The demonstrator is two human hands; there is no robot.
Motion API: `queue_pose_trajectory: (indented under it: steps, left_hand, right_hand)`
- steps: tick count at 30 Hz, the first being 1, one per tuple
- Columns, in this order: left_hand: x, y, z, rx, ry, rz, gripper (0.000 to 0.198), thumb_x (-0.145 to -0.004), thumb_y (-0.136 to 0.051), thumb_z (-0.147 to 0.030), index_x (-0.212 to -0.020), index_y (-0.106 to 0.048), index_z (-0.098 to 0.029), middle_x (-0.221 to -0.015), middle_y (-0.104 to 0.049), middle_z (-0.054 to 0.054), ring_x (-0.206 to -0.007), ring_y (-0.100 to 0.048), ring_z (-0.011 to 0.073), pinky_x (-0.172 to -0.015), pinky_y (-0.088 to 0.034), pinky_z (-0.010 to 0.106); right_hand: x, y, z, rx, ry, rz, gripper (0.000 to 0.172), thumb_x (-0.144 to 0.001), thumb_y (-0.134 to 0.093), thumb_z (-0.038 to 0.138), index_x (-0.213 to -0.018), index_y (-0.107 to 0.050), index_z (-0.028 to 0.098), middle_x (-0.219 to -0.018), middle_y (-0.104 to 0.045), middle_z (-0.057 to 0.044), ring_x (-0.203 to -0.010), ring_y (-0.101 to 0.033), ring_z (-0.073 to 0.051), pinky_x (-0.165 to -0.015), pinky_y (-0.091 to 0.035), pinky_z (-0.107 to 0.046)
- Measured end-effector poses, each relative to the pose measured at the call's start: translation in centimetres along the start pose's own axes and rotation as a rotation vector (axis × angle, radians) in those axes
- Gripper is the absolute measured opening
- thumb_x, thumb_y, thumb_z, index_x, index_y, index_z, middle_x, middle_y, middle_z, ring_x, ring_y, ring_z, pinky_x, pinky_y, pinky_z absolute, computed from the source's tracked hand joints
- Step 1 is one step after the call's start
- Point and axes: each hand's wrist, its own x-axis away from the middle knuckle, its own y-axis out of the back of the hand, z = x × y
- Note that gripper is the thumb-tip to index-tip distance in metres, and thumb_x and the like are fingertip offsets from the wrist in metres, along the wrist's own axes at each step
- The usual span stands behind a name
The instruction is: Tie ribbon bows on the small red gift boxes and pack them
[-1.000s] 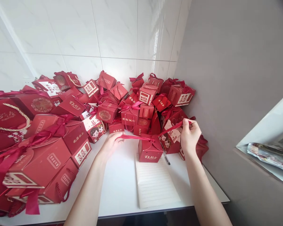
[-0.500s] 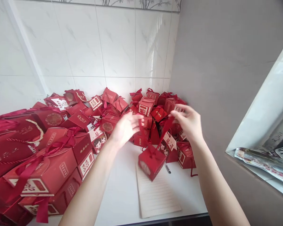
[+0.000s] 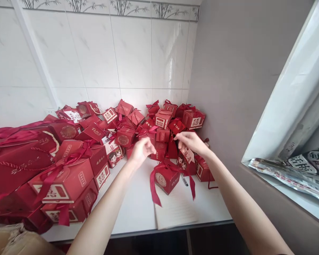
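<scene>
A small red gift box (image 3: 167, 179) with a gold round emblem sits at the front of the white table, on a lined notepad (image 3: 175, 212). A dark red ribbon (image 3: 155, 193) crosses its top, and its two loose ends hang down either side. My left hand (image 3: 142, 152) hovers above and left of the box, its fingers curled in with nothing in them. Above and right of it, my right hand (image 3: 191, 143) is bent loosely, fingers slightly apart and free of the ribbon. Part of a pen (image 3: 184, 180) shows beside the box.
Many red gift boxes (image 3: 125, 136) are heaped along the tiled wall (image 3: 135, 53). Larger ribboned boxes (image 3: 66, 177) are stacked at the left. A cardboard carton (image 3: 5, 237) stands at lower left. Packets (image 3: 303, 173) lie on the window ledge at right.
Both hands have let go of the ribbon ends, which have dropped beside the box. The box, tilted before, now sits upright. The view has shifted, showing the table's front edge and the carton.
</scene>
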Motion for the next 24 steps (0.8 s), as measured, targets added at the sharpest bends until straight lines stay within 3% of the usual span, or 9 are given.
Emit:
queue_pose_trajectory:
  steps: [3, 5, 8, 14, 24]
  left_hand:
    - [1.5, -1.3, 3.1, -0.263, 0.051, 0.077, 0.023, -0.068, -0.058, -0.035, -0.053, -0.051, -0.020, -0.056, -0.055, 0.000, -0.059, -0.054, 0.0171, -0.069, -0.044, 0.034]
    - [2.5, -2.3, 4.7, -0.399, 0.020, 0.104, 0.010, -0.065, -0.062, -0.027, -0.060, -0.058, -0.020, -0.067, -0.058, 0.001, -0.070, -0.056, 0.0198, -0.075, -0.043, 0.035]
    - [3.5, -3.2, 5.9, -0.714, -0.057, 0.164, 0.004, -0.071, -0.059, -0.024, -0.070, -0.061, -0.021, -0.079, -0.059, 0.004, -0.088, -0.054, 0.0247, -0.083, -0.041, 0.038]
    - [3.5, -3.7, 5.9, -0.960, -0.023, 0.194, 0.011, -0.075, -0.055, -0.025, -0.074, -0.064, -0.019, -0.085, -0.058, 0.007, -0.093, -0.053, 0.0263, -0.082, -0.043, 0.038]
    - [3.9, -5.9, 5.8, -1.029, 0.008, 0.046, 0.015, -0.075, -0.054, -0.024, -0.063, -0.062, -0.017, -0.087, -0.059, 0.011, -0.093, -0.051, 0.0304, -0.078, -0.042, 0.044]
  right_hand:
    - [0.8, -2.1, -2.6, 0.317, 0.042, 0.192, 0.013, -0.075, -0.057, 0.021, -0.068, -0.068, 0.019, -0.068, -0.068, -0.002, -0.066, -0.064, -0.017, -0.066, -0.048, -0.027]
    - [1.5, -3.4, -3.5, 0.347, 0.072, 0.273, 0.014, -0.069, -0.060, 0.012, -0.068, -0.070, 0.022, -0.072, -0.068, -0.001, -0.074, -0.063, -0.018, -0.074, -0.047, -0.028]
    - [2.5, -4.6, -3.9, 0.391, 0.116, 0.350, 0.020, -0.070, -0.059, 0.009, -0.077, -0.072, 0.022, -0.081, -0.066, -0.002, -0.078, -0.061, -0.017, -0.078, -0.045, -0.027]
    - [2.9, -6.0, -4.6, 0.466, 0.112, 0.348, 0.014, -0.076, -0.054, 0.010, -0.077, -0.066, 0.016, -0.083, -0.057, -0.005, -0.071, -0.056, -0.014, -0.068, -0.042, -0.026]
    - [2.2, -5.2, -5.3, 0.338, 0.015, 0.333, 0.013, -0.070, -0.050, 0.011, -0.071, -0.062, 0.016, -0.072, -0.061, -0.001, -0.064, -0.054, -0.012, -0.064, -0.042, -0.023]
